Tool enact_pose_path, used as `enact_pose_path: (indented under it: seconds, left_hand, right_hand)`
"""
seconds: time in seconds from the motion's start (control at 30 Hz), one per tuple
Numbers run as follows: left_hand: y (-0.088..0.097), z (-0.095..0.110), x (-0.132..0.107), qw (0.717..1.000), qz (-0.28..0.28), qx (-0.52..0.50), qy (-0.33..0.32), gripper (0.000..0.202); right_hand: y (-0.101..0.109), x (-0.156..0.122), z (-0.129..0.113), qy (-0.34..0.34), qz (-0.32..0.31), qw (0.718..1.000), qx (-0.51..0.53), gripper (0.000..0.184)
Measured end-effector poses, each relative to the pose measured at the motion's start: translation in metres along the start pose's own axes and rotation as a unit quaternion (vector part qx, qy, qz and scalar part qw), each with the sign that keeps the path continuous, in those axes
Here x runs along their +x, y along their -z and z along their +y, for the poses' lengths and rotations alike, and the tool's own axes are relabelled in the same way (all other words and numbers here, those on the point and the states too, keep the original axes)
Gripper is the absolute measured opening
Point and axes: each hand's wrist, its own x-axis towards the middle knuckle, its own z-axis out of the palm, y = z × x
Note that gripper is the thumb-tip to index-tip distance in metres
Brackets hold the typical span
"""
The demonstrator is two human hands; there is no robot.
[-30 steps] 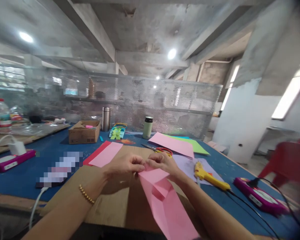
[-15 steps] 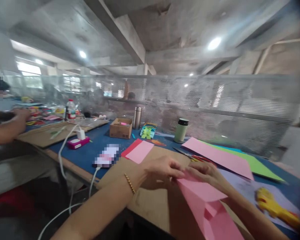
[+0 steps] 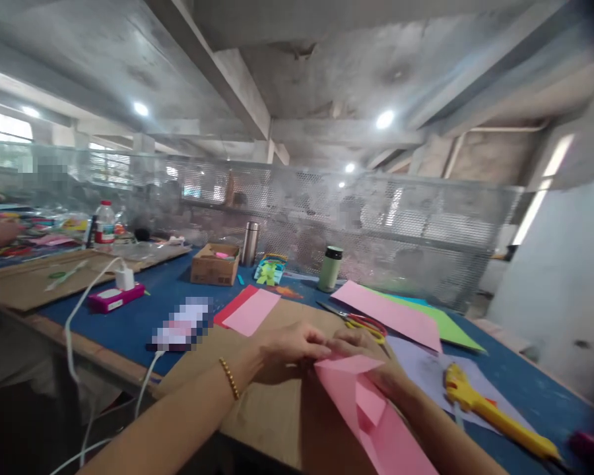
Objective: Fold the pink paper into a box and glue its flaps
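My left hand (image 3: 294, 346), with a beaded bracelet (image 3: 229, 378) at its wrist, pinches the upper corner of a folded pink paper (image 3: 361, 402). My right hand (image 3: 359, 349) meets it there, fingers closed on the same paper's top edge. The sheet hangs down toward me, with a raised fold in its middle. Beneath lies a brown cardboard sheet (image 3: 272, 409). Scissors (image 3: 359, 323) with red and yellow handles lie just beyond my right hand. A yellow glue gun (image 3: 495, 409) rests on pale purple paper (image 3: 420, 363) to the right.
Pink (image 3: 391, 313) and green sheets (image 3: 458, 330) lie at the right back. A green tumbler (image 3: 330, 269), steel flask (image 3: 250, 243) and cardboard box (image 3: 214, 265) line the back. A phone (image 3: 183, 324) with a white cable and a magenta power strip (image 3: 116, 298) sit left. A co-worker's hand (image 3: 0, 234) shows far left.
The view has turned to the right, so everything appears shifted left. Both hands still hold the pink paper, its folded flap tilted slightly differently. The scissors' handles now show more fully.
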Motion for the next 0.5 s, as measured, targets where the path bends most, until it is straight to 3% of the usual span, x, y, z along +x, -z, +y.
enact_pose_path:
  seconds: [0.3, 0.5]
  left_hand:
    - [-0.008, -0.002, -0.010, 0.999, 0.017, -0.027, 0.038, 0.020]
    - [-0.008, -0.006, -0.002, 1.000, 0.020, 0.000, 0.016, 0.026]
  right_hand:
    - [-0.009, -0.001, 0.012, 0.005, -0.038, 0.995, 0.091, 0.053]
    - [-0.008, 0.001, 0.022, 0.013, -0.017, 0.997, 0.081, 0.051]
